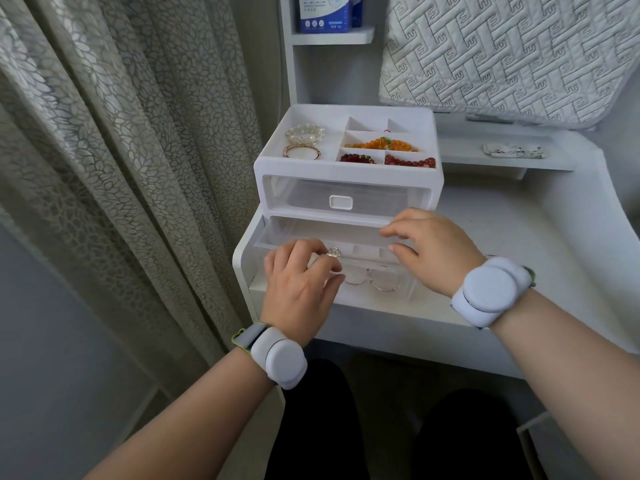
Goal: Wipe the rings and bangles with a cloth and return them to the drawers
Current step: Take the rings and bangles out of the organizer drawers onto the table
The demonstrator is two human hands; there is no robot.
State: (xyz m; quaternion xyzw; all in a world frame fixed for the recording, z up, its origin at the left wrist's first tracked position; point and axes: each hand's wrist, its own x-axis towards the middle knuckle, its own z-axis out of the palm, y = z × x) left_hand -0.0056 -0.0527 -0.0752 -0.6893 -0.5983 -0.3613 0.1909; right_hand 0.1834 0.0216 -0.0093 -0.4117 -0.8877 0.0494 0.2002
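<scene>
**Left hand pinches ring over open lower drawer**

A small ring (pixel 334 252), silvery with a clustered top, sits pinched at the fingertips of the left hand (pixel 299 284). The fingers (pixel 325 263) are curled closed on it, knuckles up, wrist bent slightly inward, hand over the front left of the lower drawer (pixel 346 233). That drawer is clear plastic, pulled out, with small dividers. Two thin metal bangles (pixel 375 278) lie flat inside it, side by side, just right of the left hand.

The right hand (pixel 433 251) rests palm down at the drawer's right edge, fingers loosely spread and partly curled, gripping nothing visible; whether the tips touch the drawer rim cannot be told. Both wrists carry round pale grey bands.

The upper drawer (pixel 341 202) is pushed in, clear front with a white rectangular handle. The white organizer (pixel 346 171) has an open top tray: a pearl bracelet (pixel 304 132) and a gold bangle (pixel 301 152) on the left, orange beads (pixel 382 144) and dark red beads (pixel 410 162) in compartments on the right.

The organizer stands on a smooth white table (pixel 519 244). A crumpled patterned cloth (pixel 512 150) lies on a low shelf behind, well apart from the hands. A leaf-textured curtain (pixel 121 150) hangs at left; a quilted white cover (pixel 512 50) at upper right.
</scene>
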